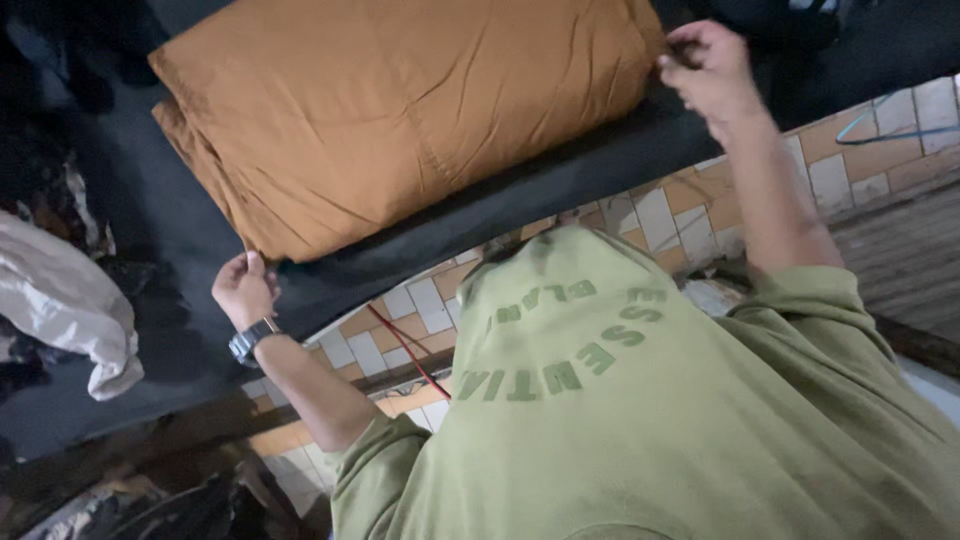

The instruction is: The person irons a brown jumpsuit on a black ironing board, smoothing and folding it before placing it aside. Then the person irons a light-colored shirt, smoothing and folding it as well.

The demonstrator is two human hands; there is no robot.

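- The left hand, with a dark watch on the wrist, is nearest to the camera. Its fingers are closed in a pinch on the near corner of the cloth.
- The cloth is a folded orange-brown bundle, thick and soft, with light wrinkles and a seam line across it. It lies on the dark table.
- Its long axis runs from the near left corner to the far right corner, so it lies between the two hands.
- The right hand is farther away, at the far right corner. Its fingers are curled shut on the cloth edge there.
- A pale crumpled fabric lies well apart at the left.
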